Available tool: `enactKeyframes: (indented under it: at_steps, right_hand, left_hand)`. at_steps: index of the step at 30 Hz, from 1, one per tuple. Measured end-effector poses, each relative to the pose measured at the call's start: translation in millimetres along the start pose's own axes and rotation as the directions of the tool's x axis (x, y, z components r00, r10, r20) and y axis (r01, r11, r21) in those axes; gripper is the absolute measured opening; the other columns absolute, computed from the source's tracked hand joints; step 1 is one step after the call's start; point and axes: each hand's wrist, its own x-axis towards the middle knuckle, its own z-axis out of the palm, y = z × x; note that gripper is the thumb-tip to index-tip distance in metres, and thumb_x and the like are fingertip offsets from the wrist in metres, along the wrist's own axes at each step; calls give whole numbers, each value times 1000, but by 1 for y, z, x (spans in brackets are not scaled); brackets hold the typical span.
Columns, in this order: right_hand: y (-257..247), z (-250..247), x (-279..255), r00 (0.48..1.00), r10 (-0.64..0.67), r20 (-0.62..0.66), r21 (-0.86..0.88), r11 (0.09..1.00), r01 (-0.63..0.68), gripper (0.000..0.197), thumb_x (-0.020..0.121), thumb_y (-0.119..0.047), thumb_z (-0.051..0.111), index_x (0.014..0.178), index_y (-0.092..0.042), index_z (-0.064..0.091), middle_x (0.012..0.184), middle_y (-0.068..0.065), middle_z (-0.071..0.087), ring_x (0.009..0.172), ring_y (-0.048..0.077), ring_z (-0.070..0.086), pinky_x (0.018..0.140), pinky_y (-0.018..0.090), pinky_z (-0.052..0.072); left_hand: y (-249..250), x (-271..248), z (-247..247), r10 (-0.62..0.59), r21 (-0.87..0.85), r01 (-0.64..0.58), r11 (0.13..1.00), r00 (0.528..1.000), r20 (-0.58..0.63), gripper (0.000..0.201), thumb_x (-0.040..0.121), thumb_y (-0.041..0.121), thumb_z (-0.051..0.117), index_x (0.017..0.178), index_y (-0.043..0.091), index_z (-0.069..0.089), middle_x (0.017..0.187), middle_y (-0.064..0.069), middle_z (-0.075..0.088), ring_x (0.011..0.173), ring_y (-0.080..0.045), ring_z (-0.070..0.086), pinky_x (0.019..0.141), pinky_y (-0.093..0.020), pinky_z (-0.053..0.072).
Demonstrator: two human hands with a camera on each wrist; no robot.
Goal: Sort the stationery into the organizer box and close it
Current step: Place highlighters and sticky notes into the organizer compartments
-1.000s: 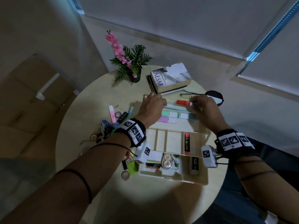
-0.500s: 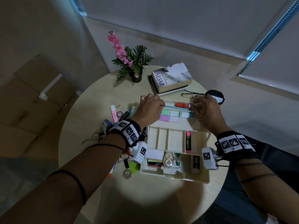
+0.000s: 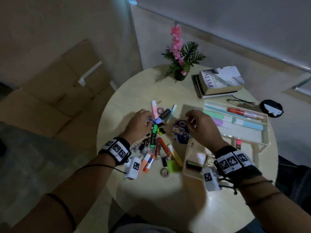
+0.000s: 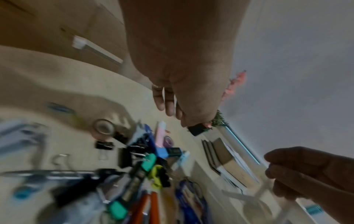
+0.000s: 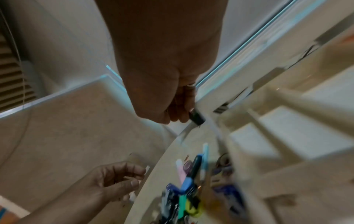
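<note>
The open organizer box stands at the right of the round table. Its upper tray holds a red marker and pastel highlighters, and its lower part sits under my right wrist. A loose pile of stationery lies to its left: a blue-capped marker, a green clip, orange pens and a pink highlighter. My left hand hovers over the pile's far end with its fingers relaxed and nothing in them. My right hand hangs over a round blue packet, loosely curled, with nothing visible in it.
A stack of books and a potted pink flower stand at the table's far side. Glasses and a round black object lie behind the tray. A tape roll lies near the front. Flattened cardboard covers the floor on the left.
Both hands have left the tray and moved left, toward the loose pile. The red marker now lies in the tray, released. The head view has swung left.
</note>
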Motion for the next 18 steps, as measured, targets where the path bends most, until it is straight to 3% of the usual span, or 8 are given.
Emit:
enactKeyframes:
  at_steps: [3,5,8,10,13,18]
  right_hand:
    - [-33,41,25,990,53,132,-81,996,-43,20,91,-13,69,111,-10,71,104,13,73,92,33,69,77,40,57]
    - [-50,66,44,981,102,167,-103,991,-85,16,93,-14,67,107,-9,71,102,14,73,91,34,69,74,36,53]
    - [-64,101,77,973,168,158,-105,983,-153,11,93,-14,63,97,-6,70,97,17,72,90,38,69,71,33,48]
    - [-69,121,101,965,220,145,-90,974,-208,18,95,-18,62,103,-4,70,102,20,72,96,39,69,79,39,56]
    - [-69,143,130,935,340,104,-89,939,-332,29,98,-28,60,116,-7,68,111,22,73,106,40,69,89,45,57]
    - [-71,170,147,914,400,69,-225,899,-376,31,94,-35,63,110,-8,64,105,21,72,100,41,70,80,43,54]
  left_hand:
    - [-43,-22,-19,-58,-17,59,998,997,52,20,94,7,65,108,21,70,107,-3,63,91,-21,64,83,-41,57]
    - [-66,-37,-29,-73,-44,76,996,995,73,19,94,8,66,108,19,71,105,-1,63,90,-20,63,83,-38,56]
    - [-95,-57,-37,-79,-56,87,995,987,142,17,97,12,66,112,20,70,105,3,60,90,-19,62,82,-38,55]
    - [-111,-69,-40,-95,-66,110,992,975,200,18,100,16,66,115,24,69,111,4,60,92,-18,62,84,-40,56]
    - [-132,-87,-44,-96,-109,124,986,968,231,16,100,19,65,113,27,69,112,6,61,92,-14,65,83,-41,58]
    - [-157,-103,-63,-82,-108,119,987,952,293,21,96,34,57,110,25,69,109,1,62,93,-18,65,79,-42,57]
